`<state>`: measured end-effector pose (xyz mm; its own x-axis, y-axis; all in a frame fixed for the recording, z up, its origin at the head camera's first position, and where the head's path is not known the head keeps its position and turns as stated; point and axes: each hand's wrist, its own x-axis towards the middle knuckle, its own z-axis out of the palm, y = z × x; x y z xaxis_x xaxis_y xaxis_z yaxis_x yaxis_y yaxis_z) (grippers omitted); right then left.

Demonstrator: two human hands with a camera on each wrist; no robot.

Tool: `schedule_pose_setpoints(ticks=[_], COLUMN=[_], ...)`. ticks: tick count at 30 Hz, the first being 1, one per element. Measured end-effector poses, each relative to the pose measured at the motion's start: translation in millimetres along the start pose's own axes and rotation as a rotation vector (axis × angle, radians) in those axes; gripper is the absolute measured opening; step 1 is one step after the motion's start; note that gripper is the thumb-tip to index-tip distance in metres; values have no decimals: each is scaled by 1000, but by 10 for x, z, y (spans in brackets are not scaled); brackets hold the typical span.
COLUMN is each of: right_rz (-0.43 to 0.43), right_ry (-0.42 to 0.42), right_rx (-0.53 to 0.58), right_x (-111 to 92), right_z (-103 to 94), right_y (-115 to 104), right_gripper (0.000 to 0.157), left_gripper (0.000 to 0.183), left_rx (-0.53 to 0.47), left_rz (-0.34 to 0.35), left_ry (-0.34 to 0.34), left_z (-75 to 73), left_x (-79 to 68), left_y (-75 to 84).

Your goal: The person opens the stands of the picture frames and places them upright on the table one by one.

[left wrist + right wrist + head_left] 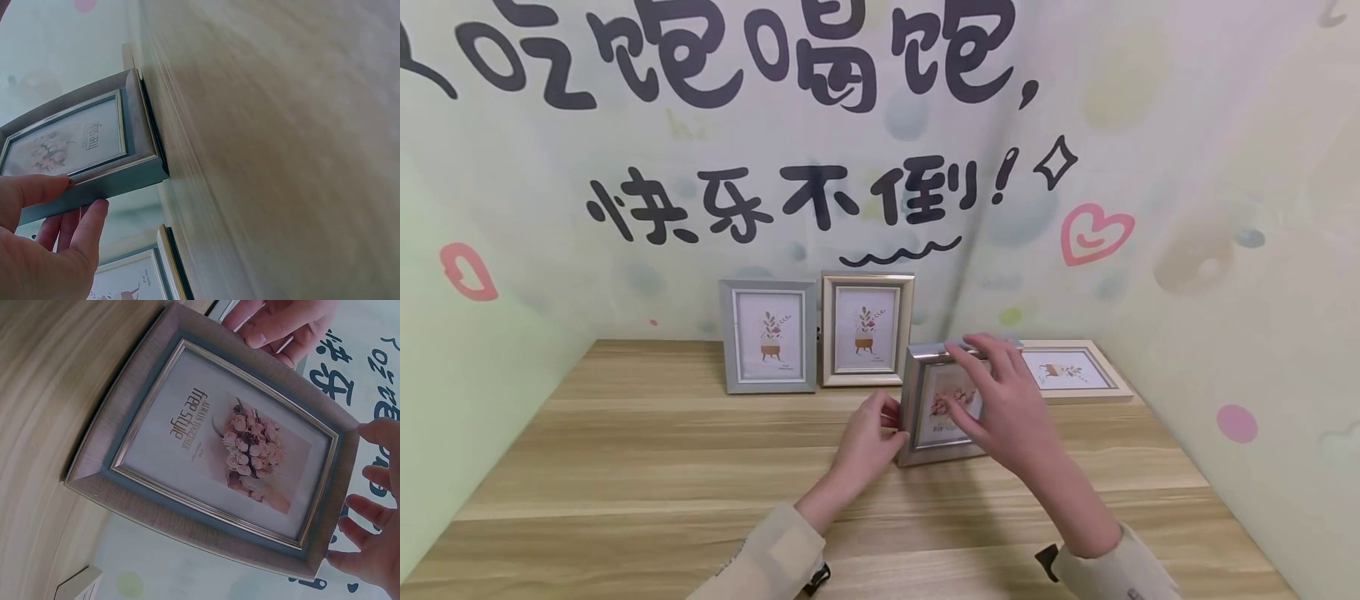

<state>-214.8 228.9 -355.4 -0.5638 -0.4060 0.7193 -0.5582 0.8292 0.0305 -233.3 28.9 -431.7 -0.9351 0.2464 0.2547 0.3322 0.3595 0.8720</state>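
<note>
A silvery grey picture frame [914,417] with a bouquet print stands on the wooden table, its lower edge against the top. At its left side edge my left hand [868,437] pinches it, thumb toward the front and fingers behind, as the left wrist view shows. My right hand [1011,408] is at the top edge; in the right wrist view its spread fingertips [359,506] touch or nearly touch that edge. Behind stand a grey-blue frame [730,342] and a cream-gold frame [829,333], both with plant prints.
Right of the held frame, a cream frame [1112,383] with a plant print lies flat on the table [662,483], partly hidden by my right hand. A printed wall [880,137] rises behind the table, with side walls at left and right.
</note>
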Motion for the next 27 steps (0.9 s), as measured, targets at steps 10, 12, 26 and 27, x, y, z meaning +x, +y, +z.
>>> schedule_pose_setpoints(ticks=[10, 12, 26, 27], right_rz=[-11, -6, 45, 47], right_ry=[14, 21, 23, 18], right_rx=[-39, -26, 126, 135], right_x=[-11, -20, -107, -110], right_z=[30, 26, 39, 39], right_y=[-20, -22, 9, 10], right_gripper=[54, 53, 78, 80], left_gripper=[29, 28, 33, 33], left_rx=[38, 58, 276, 285], left_rz=[24, 22, 41, 39], left_ry=[-16, -28, -100, -103], left_z=[-6, -12, 47, 54], left_x=[-12, -24, -119, -120], left_y=[5, 24, 178, 186])
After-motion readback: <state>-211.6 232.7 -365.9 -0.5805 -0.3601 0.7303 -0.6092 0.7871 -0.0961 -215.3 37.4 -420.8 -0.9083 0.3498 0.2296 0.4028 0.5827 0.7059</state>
